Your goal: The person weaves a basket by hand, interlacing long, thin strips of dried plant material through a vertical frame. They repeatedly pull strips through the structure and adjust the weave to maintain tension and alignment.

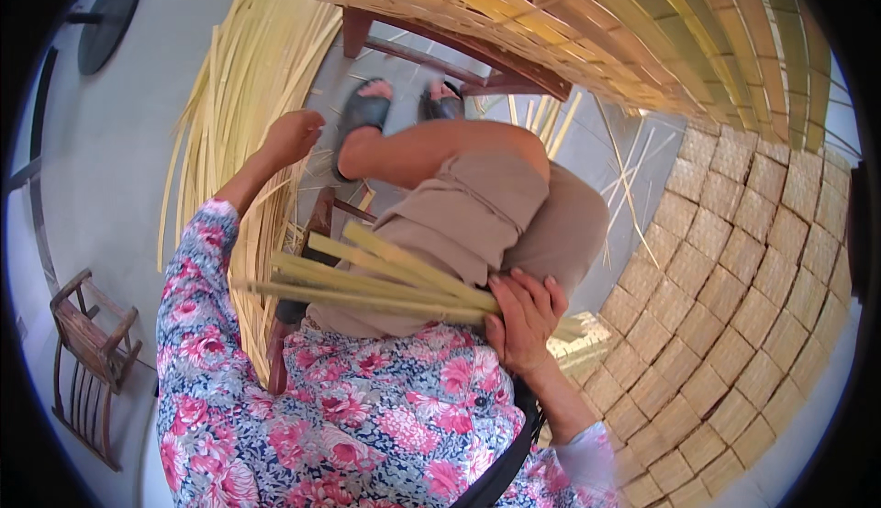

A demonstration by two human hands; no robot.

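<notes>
My right hand (pixel 525 318) rests on my lap, closed around one end of a small bundle of pale green-yellow bamboo strips (pixel 404 299). The bundle's other ends fan out to the left across my thighs. My left hand (pixel 295 136) is stretched forward, over the edge of a large heap of long, loose bamboo strips (pixel 252 58) on my left. Its fingers look bent but are blurred, and I cannot make out whether a strip is between them.
A large woven bamboo panel (pixel 551 22) slants across the upper right, above a reddish wooden stand (pixel 404 54). Rows of small woven blocks (pixel 734 297) cover the floor at right. Scattered strips (pixel 633 178) lie between. A wooden chair (pixel 96 352) stands at far left.
</notes>
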